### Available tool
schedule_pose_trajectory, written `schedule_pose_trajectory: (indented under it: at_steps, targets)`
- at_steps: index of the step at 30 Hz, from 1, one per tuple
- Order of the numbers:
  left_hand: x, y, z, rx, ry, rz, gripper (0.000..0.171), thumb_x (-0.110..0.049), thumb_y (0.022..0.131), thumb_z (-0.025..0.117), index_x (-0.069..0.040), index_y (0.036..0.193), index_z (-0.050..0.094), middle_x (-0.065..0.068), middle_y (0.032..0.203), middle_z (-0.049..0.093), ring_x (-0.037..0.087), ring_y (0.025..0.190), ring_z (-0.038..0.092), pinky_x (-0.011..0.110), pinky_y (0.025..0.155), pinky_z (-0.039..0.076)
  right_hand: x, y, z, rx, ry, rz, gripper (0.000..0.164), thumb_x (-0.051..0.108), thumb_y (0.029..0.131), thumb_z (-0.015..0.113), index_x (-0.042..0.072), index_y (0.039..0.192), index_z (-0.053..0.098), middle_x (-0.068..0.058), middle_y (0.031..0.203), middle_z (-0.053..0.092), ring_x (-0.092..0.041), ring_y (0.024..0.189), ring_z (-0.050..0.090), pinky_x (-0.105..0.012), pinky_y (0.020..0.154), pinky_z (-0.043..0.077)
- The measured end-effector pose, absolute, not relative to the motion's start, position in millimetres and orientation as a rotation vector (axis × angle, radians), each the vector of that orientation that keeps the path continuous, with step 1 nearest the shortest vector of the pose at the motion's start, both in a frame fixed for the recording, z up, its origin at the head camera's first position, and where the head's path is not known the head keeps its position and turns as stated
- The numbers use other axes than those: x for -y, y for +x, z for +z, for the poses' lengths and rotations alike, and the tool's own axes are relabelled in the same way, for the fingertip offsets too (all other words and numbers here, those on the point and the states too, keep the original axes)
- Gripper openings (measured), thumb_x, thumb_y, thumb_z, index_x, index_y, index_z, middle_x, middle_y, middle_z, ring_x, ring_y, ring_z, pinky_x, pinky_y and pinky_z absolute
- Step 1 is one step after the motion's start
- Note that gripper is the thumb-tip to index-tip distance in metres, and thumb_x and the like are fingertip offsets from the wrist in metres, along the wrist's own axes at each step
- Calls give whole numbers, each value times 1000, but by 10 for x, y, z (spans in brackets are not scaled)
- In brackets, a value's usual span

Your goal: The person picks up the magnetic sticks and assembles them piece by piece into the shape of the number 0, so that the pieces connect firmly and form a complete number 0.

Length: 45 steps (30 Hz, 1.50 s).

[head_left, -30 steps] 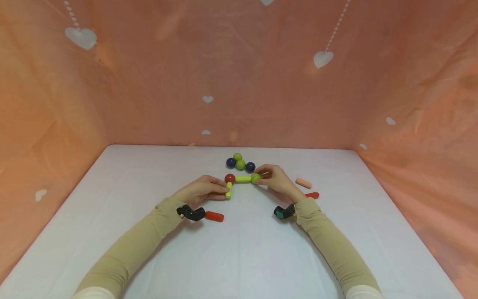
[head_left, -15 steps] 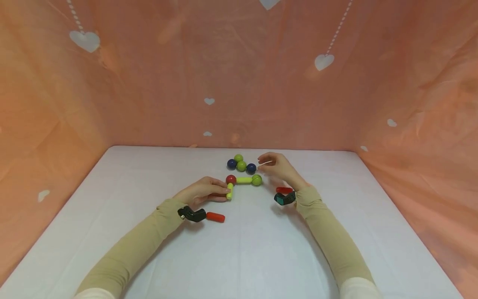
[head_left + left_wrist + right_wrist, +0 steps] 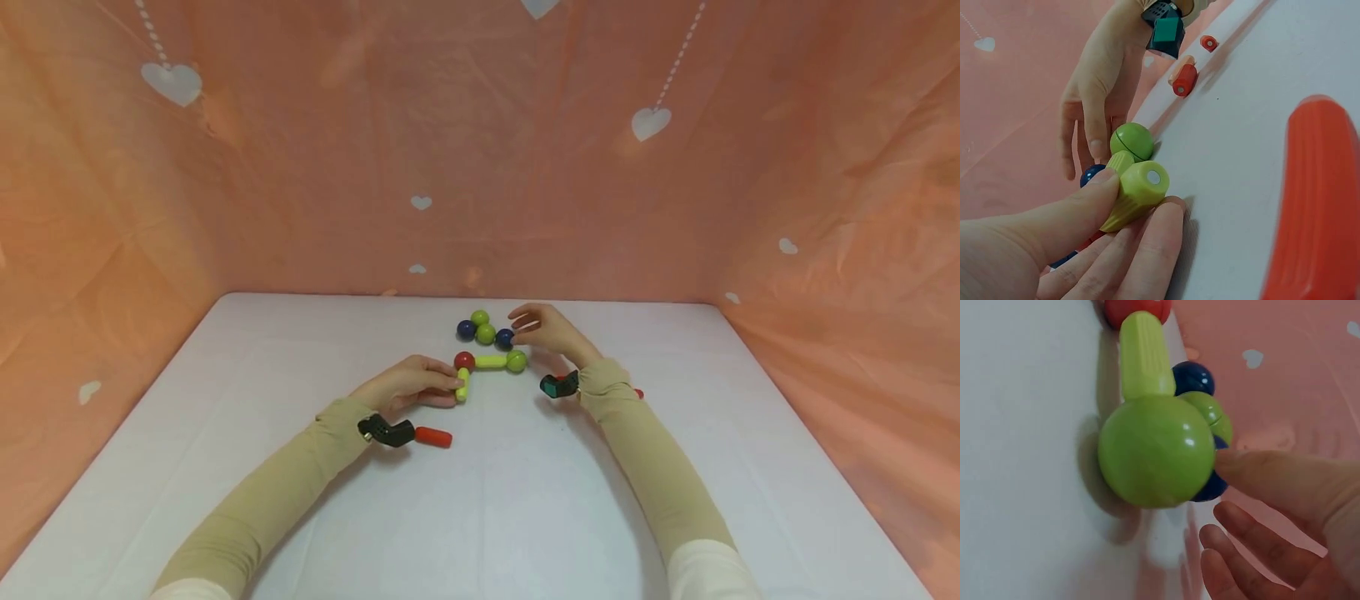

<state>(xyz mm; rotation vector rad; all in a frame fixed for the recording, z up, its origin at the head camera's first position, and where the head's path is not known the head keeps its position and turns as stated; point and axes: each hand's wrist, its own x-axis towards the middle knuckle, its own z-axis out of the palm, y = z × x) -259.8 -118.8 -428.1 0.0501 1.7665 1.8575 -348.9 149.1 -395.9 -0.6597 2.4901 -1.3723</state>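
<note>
My left hand (image 3: pixel 408 383) pinches a yellow-green ribbed rod (image 3: pixel 1138 190) between thumb and fingers. A silvery disc shows on the rod's near end. Its other end meets a red ball (image 3: pixel 464 362). From that ball a second yellow-green rod (image 3: pixel 491 362) runs right to a light green ball (image 3: pixel 517 361) with a seam. My right hand (image 3: pixel 551 329) hovers behind the green ball, fingers apart and slightly bent. Its thumb (image 3: pixel 1260 478) is beside a dark blue ball (image 3: pixel 504 338); whether they touch I cannot tell.
Behind the joined pieces, two more light green balls (image 3: pixel 486 334) cluster with another dark blue ball (image 3: pixel 466 330). A red rod (image 3: pixel 433 437) lies near my left wrist. Past my right wrist, the left wrist view shows red rods (image 3: pixel 1185 80) and a peach rod (image 3: pixel 1189 61).
My right hand has let go of the light green ball, moved back from it, then shifted left to the dark blue ball. The left hand keeps its hold on the rod.
</note>
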Motion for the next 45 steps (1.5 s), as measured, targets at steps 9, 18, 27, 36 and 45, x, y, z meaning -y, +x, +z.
schedule_pose_trajectory:
  at_steps: [9, 18, 27, 36, 45]
  targets:
    - [1181, -2579, -4270, -1778, 48, 1860, 34, -11, 86, 72, 6, 114, 62, 19, 105, 65, 24, 90, 67, 34, 87, 53, -1407, -3543, -4024, -2560, -625, -1280, 35, 4, 82, 74, -2, 115, 64, -17, 112, 65, -33, 105, 61, -36, 89, 51]
    - [1194, -2597, -4269, -1770, 58, 1864, 38, -9, 86, 71, 8, 118, 57, 19, 107, 64, 24, 92, 67, 35, 87, 53, -1460, -3515, -4004, -2609, -551, -1267, 31, 14, 85, 73, 2, 112, 65, -11, 108, 66, -27, 102, 62, -35, 85, 52]
    - [1193, -2608, -4268, -1781, 58, 1849, 40, -11, 86, 73, 6, 118, 57, 19, 108, 64, 24, 92, 67, 34, 87, 53, -1531, -3198, -3796, -2433, -477, -1487, 35, 21, 86, 72, 8, 117, 62, -9, 116, 61, -26, 107, 59, -41, 95, 47]
    - [1196, -2606, -4276, -1779, 64, 1863, 35, -8, 87, 70, 7, 118, 59, 20, 109, 63, 24, 94, 67, 35, 87, 53, -1415, -2871, -3878, -2279, -497, -1538, 36, 18, 84, 74, 7, 115, 61, -9, 114, 61, -21, 103, 59, -34, 90, 48]
    - [1206, -2615, -4283, -1774, 107, 1853, 34, -7, 89, 67, 9, 118, 59, 19, 106, 64, 24, 93, 67, 35, 87, 53, -1353, -2629, -4049, -2169, -476, -1521, 36, 18, 84, 74, 6, 114, 59, -10, 106, 64, -22, 91, 64, -32, 81, 53]
